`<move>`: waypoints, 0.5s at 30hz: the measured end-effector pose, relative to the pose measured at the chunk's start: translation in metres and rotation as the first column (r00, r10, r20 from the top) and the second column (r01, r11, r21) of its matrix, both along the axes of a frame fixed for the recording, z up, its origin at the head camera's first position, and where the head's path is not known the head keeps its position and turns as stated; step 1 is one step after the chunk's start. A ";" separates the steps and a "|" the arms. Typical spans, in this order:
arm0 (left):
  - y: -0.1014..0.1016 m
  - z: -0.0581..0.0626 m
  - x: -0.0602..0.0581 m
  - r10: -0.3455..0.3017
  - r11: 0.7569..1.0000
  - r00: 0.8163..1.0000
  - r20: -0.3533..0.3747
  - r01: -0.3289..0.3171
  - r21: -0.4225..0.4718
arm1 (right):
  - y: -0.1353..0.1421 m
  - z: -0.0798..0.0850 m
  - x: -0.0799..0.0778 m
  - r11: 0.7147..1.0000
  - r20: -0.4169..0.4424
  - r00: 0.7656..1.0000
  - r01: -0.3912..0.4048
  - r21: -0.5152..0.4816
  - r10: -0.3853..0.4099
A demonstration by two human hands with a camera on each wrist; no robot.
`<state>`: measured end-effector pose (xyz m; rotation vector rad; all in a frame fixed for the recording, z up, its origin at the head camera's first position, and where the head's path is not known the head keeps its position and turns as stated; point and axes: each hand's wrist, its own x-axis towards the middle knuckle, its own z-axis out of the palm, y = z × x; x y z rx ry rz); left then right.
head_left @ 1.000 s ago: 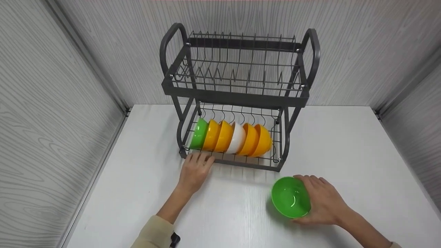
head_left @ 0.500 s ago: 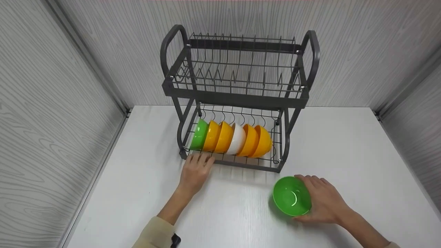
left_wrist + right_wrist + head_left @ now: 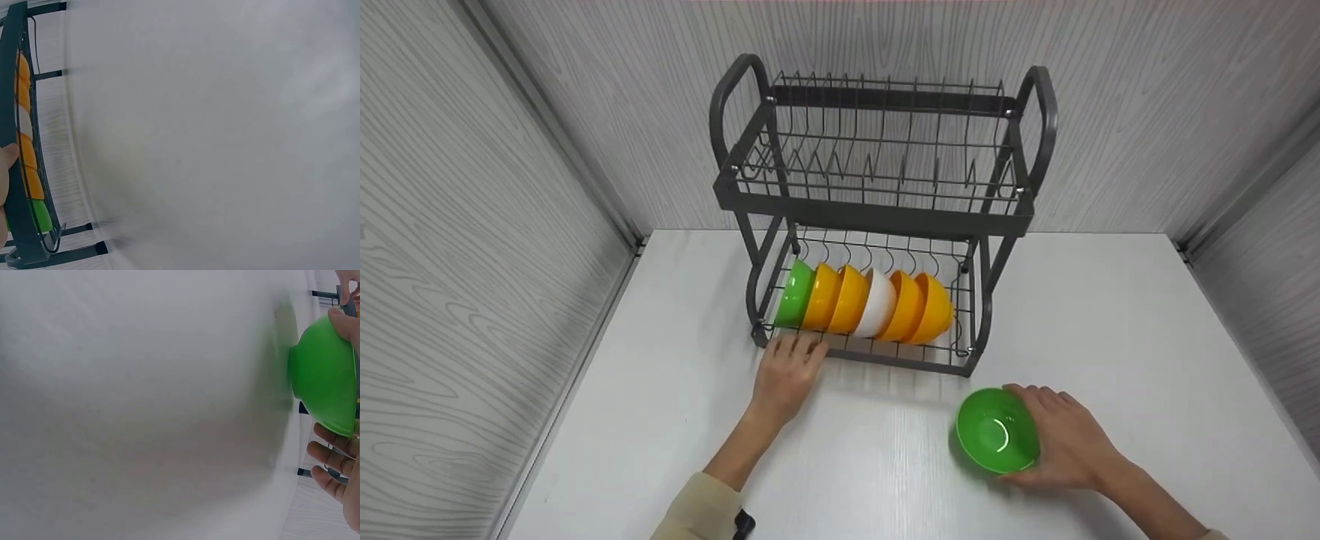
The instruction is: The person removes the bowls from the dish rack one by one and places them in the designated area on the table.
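A glossy, bright green bowl (image 3: pixel 997 430), its round mouth turned upward and a curl of light shining inside, sits in the right hand (image 3: pixel 1065 435), thumb and fingers grasping opposite sides of the rim (the right wrist view shows its rounded flank narrowing to a short foot). It is over the smooth white table (image 3: pixel 870 465), near the right front corner of a dark rack (image 3: pixel 877 217) of flat bands and thin wire. The left hand (image 3: pixel 786 379) grips the rack's lower front bar with bent fingers. Behind, grey walls (image 3: pixel 1125 135) carry wavy wood grain. Compared with a second ago, the bowl has slid slightly rightward.
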<state>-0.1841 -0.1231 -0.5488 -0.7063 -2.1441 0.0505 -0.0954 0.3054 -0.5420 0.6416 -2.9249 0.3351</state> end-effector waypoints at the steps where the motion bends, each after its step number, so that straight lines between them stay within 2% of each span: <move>1: 0.000 0.000 0.000 -0.001 1.000 1.000 0.000 0.001 -0.001 | 0.000 0.000 0.000 1.000 0.002 1.000 0.000 0.001 0.000; 15: 0.001 0.000 0.001 0.006 1.000 1.000 -0.004 -0.006 0.010 | 0.001 -0.003 0.001 1.000 0.017 1.000 0.008 -0.021 -0.008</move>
